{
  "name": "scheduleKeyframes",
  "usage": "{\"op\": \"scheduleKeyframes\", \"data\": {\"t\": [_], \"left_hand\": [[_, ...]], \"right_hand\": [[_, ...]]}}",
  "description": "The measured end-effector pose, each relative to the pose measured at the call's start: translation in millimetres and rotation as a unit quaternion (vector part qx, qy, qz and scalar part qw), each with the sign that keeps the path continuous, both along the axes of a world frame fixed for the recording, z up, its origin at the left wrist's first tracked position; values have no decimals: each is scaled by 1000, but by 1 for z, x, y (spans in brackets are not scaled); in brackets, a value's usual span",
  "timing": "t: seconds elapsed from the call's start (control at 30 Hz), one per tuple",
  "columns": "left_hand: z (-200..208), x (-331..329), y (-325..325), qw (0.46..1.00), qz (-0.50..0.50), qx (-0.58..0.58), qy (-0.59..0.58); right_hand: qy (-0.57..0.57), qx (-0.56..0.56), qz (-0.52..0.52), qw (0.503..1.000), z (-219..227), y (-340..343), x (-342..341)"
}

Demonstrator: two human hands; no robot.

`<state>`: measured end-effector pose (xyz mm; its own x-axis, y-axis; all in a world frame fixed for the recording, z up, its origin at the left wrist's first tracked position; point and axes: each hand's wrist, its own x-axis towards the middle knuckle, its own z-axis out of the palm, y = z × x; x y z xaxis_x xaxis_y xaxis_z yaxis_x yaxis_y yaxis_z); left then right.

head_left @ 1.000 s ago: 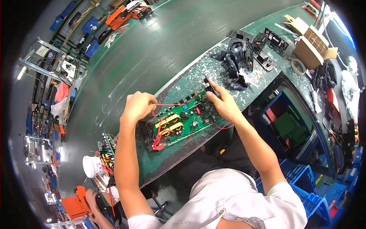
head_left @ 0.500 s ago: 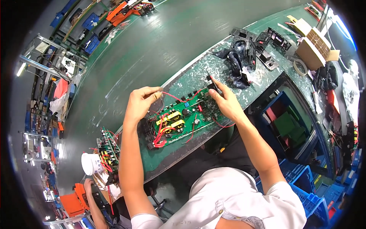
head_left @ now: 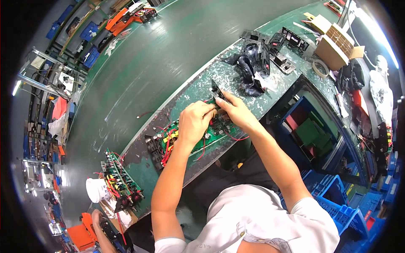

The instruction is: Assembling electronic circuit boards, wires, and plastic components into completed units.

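A green circuit board (head_left: 217, 137) with yellow-wrapped coils and red wires lies on the green worktable, partly covered by my left hand and forearm. At its far end my right hand (head_left: 237, 111) grips a small black panel (head_left: 217, 90), held tilted up from the board. My left hand (head_left: 196, 122) is closed beside the panel, fingertips pinched together at a red wire whose held part is mostly hidden. A thin wire (head_left: 147, 113) sticks out to the left past the table edge. Red leads (head_left: 201, 150) hang off the board's near side.
Black plastic housings (head_left: 291, 40) and a crumpled black bag (head_left: 249, 69) lie farther along the table, with a cardboard box (head_left: 335, 46) and tape roll (head_left: 320, 68). A second wired board (head_left: 120, 179) and white bucket (head_left: 98, 189) stand left, near another person's arm (head_left: 103, 232).
My left hand has moved right, from above the board's left part to the black panel in my right hand. The whole scene has shifted slightly left in view.
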<state>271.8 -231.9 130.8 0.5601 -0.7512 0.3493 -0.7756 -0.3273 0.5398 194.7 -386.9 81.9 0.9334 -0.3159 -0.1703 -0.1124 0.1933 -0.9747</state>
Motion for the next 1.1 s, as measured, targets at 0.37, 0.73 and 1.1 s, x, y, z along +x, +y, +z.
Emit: {"op": "scheduleKeyframes", "data": {"t": [0.37,0.73,1.1], "left_hand": [[-3,0,-2,999,-16,-26,-16],[-6,-1,-4,983,-77,-13,-164],[30,12,25,997,33,67,-7]], "right_hand": [[-36,-268,-91,958,4,19,-7],[-17,-311,-107,944,19,31,-17],[-50,-317,-80,944,6,-7,-12]]}}
